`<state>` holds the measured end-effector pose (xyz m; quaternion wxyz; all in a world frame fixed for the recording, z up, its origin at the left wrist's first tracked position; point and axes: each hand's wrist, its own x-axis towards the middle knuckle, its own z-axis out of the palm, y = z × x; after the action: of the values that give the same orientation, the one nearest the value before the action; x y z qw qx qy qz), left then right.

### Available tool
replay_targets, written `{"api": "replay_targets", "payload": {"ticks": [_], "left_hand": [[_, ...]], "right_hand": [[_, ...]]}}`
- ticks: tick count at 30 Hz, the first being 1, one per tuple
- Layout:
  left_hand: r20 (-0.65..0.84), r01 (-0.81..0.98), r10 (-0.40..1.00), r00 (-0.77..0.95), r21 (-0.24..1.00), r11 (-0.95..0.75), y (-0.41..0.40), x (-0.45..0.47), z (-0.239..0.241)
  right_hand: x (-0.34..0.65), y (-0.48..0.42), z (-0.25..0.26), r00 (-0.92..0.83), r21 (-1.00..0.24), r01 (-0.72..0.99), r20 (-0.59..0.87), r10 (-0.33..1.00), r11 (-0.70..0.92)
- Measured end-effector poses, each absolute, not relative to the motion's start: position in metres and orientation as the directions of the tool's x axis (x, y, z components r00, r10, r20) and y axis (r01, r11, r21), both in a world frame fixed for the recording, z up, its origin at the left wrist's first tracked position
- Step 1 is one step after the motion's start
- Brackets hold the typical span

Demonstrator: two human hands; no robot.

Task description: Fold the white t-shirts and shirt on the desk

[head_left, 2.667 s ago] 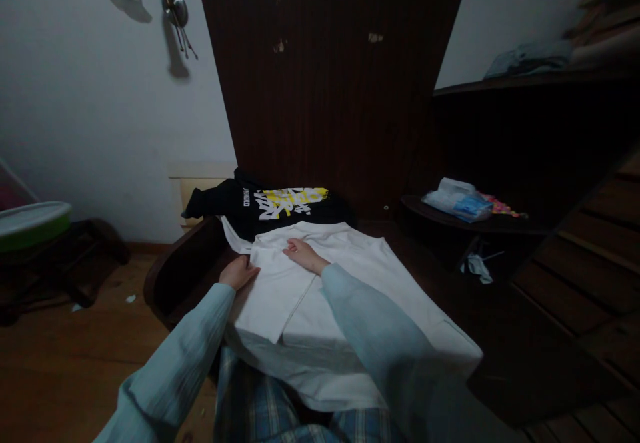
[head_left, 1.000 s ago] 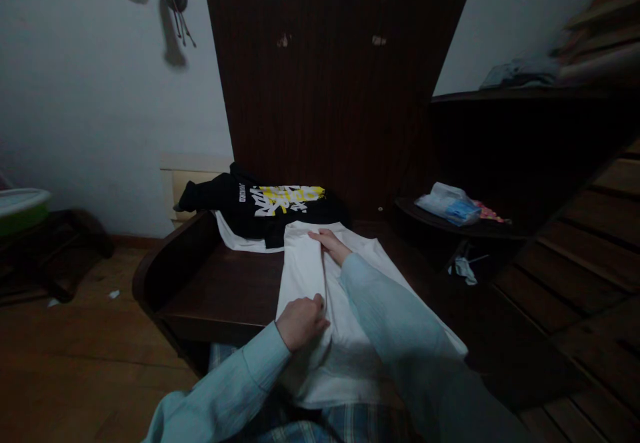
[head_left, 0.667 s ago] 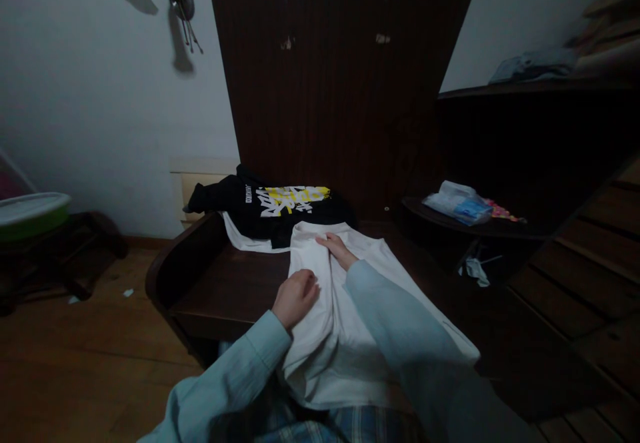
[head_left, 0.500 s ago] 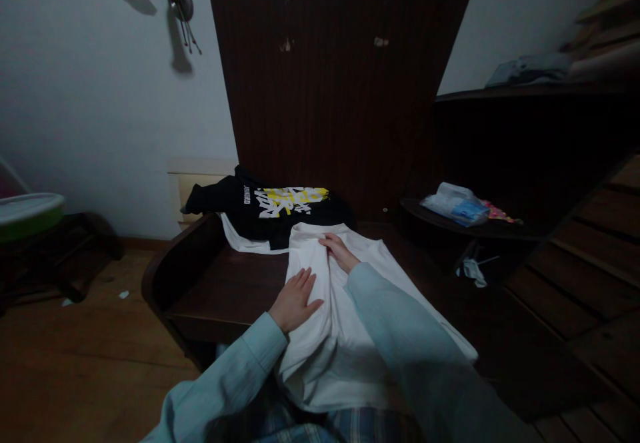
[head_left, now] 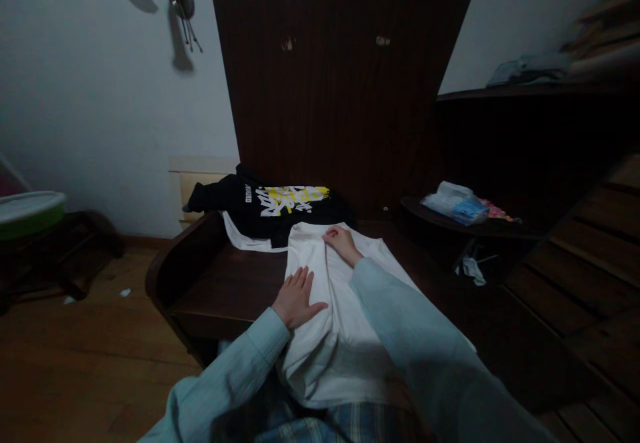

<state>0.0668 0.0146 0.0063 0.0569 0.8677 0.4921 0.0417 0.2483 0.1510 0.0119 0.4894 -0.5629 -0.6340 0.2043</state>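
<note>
A white garment, seemingly a shirt point(head_left: 367, 353), lies spread over the dark wooden bench, its left side turned inward in a lengthwise fold. My left hand point(head_left: 297, 298) rests flat on the folded strip, fingers stretched out. Farther up, near the garment's far edge, my right hand point(head_left: 343, 244) has its fingers pinched together at the fold's edge, closed on the white cloth. Just beyond lies a black garment point(head_left: 227, 193) with a white and yellow print, with some white cloth showing under it.
The dark bench point(head_left: 215, 290) has a raised, curved left end. To the right, a low shelf point(head_left: 425, 211) carries a clear and blue plastic packet point(head_left: 457, 204) and a pink patterned cloth. A green tub with a pale lid point(head_left: 33, 213) stands on a dark stool at far left.
My right hand has shifted slightly right along the fold, its fingers now curled into a pinch. My left hand stays flat on the cloth, its thumb reaching a little farther right.
</note>
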Motion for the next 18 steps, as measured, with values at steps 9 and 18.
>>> {"api": "replay_targets", "payload": {"ticks": [9,18], "left_hand": [[-0.179,0.854,0.837,0.517,0.03,-0.52,0.043,0.077,0.062],[0.305,0.663,0.695,0.652,0.215,-0.717,0.066,0.124,0.019]], "right_hand": [[0.391,0.12,0.032,0.377,-0.747,0.639,0.096,0.921,-0.184],[0.402,0.1,0.018,0.25,-0.665,0.711,-0.064,0.966,-0.228]]}}
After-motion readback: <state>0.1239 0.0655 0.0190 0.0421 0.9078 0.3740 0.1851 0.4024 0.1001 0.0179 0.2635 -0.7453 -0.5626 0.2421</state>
